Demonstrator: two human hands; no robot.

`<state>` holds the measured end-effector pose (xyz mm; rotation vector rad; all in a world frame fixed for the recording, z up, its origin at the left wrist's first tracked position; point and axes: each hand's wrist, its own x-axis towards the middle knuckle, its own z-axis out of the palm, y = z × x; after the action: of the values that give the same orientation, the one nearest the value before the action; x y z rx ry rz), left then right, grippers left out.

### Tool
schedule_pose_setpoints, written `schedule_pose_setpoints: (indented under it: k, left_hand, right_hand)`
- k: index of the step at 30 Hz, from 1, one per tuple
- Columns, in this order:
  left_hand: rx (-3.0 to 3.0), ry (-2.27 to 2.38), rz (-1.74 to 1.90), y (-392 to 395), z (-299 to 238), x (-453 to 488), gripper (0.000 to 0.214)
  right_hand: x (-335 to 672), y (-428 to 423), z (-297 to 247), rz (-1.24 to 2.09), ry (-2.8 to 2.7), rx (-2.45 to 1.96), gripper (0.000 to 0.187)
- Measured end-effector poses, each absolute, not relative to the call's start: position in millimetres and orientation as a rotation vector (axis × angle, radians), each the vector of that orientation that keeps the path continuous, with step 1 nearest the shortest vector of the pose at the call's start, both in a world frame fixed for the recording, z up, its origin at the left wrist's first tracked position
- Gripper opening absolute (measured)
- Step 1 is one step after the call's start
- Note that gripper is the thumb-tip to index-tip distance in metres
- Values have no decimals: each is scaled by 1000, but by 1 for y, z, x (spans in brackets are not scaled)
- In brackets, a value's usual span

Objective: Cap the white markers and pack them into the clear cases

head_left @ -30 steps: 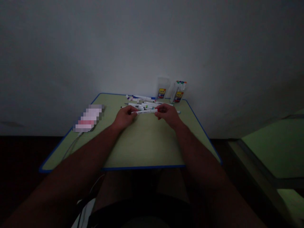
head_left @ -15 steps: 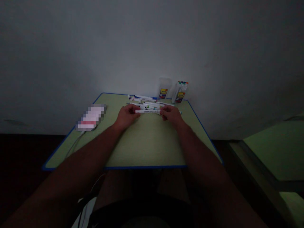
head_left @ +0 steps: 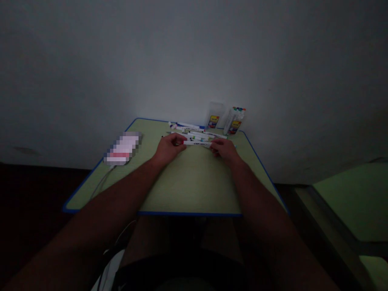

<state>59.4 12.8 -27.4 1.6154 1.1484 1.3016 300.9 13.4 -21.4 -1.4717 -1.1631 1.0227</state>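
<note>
A white marker pen [head_left: 197, 143] lies level between my two hands, just above the green table [head_left: 188, 186]. My left hand [head_left: 168, 148] pinches its left end, fingers curled. My right hand [head_left: 223, 148] grips its right end, fingers closed. Behind the hands lies a loose heap of several more white markers [head_left: 194, 132] with coloured caps. The room is dim and fine detail is lost.
Two clear marker cases stand at the table's far right corner by the wall: one [head_left: 215, 116] looks empty, the other [head_left: 235, 119] holds markers. A blurred flat object [head_left: 123, 148] with a cable lies at the left edge. Another green table [head_left: 354, 202] is at right.
Both hands and the marker sit slightly further right in the picture as the view shifted. My right hand has slid closer along the marker's right end.
</note>
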Motion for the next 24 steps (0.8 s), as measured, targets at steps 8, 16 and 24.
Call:
schedule_pose_setpoints:
  k: [8,16,24]
  left_hand:
    - [1707,1161,1307,17,-34,58,26]
    - [1805,1209,1326,21,-38,57,23]
    - [1993,1264,1166,16,-37,57,39]
  right_hand:
    - [306,14,-18,1172,-975,-1355,6]
    - [308,10,-12,1224,-893,-1218,12]
    - [314,12,5,1100,-894,-1211,15]
